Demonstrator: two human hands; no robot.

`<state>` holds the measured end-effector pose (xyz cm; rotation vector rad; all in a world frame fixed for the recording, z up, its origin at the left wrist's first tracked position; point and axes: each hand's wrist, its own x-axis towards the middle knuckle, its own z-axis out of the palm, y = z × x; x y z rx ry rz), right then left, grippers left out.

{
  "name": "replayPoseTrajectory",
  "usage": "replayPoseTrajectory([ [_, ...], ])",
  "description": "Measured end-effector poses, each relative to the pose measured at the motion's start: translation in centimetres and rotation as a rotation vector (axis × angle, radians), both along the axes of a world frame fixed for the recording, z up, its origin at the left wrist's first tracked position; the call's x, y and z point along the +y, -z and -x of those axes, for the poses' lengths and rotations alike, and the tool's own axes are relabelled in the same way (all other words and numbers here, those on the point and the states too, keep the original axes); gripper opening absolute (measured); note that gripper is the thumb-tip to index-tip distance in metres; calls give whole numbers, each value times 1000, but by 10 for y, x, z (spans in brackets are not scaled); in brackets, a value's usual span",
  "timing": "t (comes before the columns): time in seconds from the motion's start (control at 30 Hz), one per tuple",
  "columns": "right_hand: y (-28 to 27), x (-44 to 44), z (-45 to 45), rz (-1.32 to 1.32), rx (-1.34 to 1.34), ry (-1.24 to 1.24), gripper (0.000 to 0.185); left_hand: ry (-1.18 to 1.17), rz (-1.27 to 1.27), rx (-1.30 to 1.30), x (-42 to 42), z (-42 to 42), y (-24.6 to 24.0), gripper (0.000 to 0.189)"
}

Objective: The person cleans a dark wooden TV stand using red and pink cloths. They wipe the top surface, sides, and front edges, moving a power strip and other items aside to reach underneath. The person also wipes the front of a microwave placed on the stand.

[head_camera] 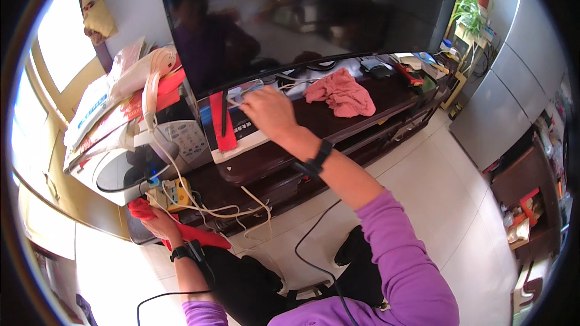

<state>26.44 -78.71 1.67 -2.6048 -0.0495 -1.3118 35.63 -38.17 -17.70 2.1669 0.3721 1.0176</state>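
Observation:
My left hand [159, 225] is closed on a red cloth [199, 237], at the left end of the dark wooden TV stand [253, 165]. Beside that hand lies a yellow-and-white power strip [180, 194] with plugs and white cords [213, 211]. My right hand [271, 111] reaches under the lower left edge of a large television [317, 13]. Its fingers are bent at a thin pale thing, too blurred to name; whether they grip it is unclear. Left of them, a red strip [223, 129] and the television's black foot [224, 115] rest on a flat box [247, 133].
A crumpled pink cloth [342, 94] lies on the stand, with a red-and-black device [409, 75] farther right. At left, a microwave oven [181, 138] bears bags and a white corded appliance [154, 77]. A black cable [312, 262] crosses before my legs. Grey cabinet doors [503, 90] stand right.

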Motion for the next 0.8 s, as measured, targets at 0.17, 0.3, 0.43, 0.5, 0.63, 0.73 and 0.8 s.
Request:
replayPoseTrajectory([
  [0.17, -4, 14, -28, 52, 335, -329, 21, 30, -5, -67, -9, 10, -12, 47],
  [0.3, -6, -31, 10, -26, 38, -388, 38, 37, -62, -53, -2, 4, -3, 45],
  [0.43, -4, -127, 52, -319, 168, 96, 51, -13, -48, -1, 8, -6, 13, 51],
  [0.5, 3, -173, 78, -324, 448, 348, 61, -18, -30, -6, 9, -12, 13, 52],
  [0.63, 35, -197, 82, 8, 627, 626, 66, -25, -1, -42, 6, -8, 11, 54],
  [0.73, 39, -186, 96, -18, 576, 640, 59, -30, 4, 54, 7, -8, 8, 60],
  [0.8, 35, -170, 111, -14, 516, 632, 52, -45, 30, 120, 9, -9, 10, 60],
])
